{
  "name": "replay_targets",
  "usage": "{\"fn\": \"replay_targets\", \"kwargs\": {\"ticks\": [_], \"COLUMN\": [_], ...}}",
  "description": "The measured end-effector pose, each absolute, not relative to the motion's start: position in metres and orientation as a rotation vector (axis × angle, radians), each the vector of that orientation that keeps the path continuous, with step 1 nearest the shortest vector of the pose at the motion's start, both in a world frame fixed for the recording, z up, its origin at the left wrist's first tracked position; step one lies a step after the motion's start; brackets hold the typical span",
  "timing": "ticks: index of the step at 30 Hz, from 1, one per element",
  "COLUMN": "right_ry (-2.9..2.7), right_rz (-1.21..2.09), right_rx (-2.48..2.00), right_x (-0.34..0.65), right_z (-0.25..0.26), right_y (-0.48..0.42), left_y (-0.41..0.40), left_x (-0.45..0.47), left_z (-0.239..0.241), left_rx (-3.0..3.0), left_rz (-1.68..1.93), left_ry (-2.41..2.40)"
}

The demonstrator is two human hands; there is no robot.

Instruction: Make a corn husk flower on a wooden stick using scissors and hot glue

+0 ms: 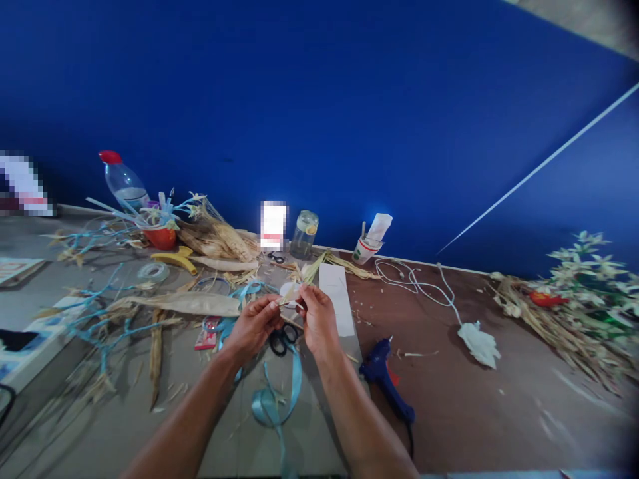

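Near the middle of the table, my left hand (253, 324) and my right hand (318, 315) are close together with fingertips pinched. Between them is a thin pale strip of what looks like dried corn husk (286, 301), gripped at both ends. Just beneath the hands lie black-handled scissors (283, 339), partly hidden. Light blue ribbon (265, 407) curls on the table between my forearms. A long dried husk (197, 304) lies left of my left hand, above a small red packet (207, 332). White paper (335, 293) lies behind my right hand.
A blue glue gun (387, 382) rests right of my right forearm. Blue-wrapped stems (107, 339), a yellow tool (176, 258), a tape roll (153, 272) and a red cup (160, 235) are left. A jar (303, 236), white cup (367, 249) and white cord (424, 283) stand or lie behind.
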State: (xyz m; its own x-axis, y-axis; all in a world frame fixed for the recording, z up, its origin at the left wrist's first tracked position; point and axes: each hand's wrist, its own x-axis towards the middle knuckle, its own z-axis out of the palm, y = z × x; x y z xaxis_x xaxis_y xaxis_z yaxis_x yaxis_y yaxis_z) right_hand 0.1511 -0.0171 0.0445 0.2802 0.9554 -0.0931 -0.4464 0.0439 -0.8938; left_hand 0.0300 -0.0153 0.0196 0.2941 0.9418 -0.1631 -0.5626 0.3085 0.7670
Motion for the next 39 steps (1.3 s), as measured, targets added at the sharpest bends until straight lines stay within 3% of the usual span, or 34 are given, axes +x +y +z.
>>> {"fn": "replay_targets", "kwargs": {"ticks": [22,33,39], "right_ry": [-0.671,-0.776,-0.664], "right_rz": [1.202,1.052,1.198], "right_rx": [-1.112,-1.237,-1.16], "right_x": [0.156,0.162,0.16], "right_z": [0.049,0.038,0.044], "right_y": [-0.016,-0.014,-0.014], "left_y": [-0.01,-0.01,-0.011], "left_x": [0.03,0.032,0.031], "left_z": [0.0,-0.001,0.002], "left_rx": [0.975,1.066,1.088], "left_rz": [1.165,1.173,1.199], "left_ry": [0.78,0.872,0.927]}}
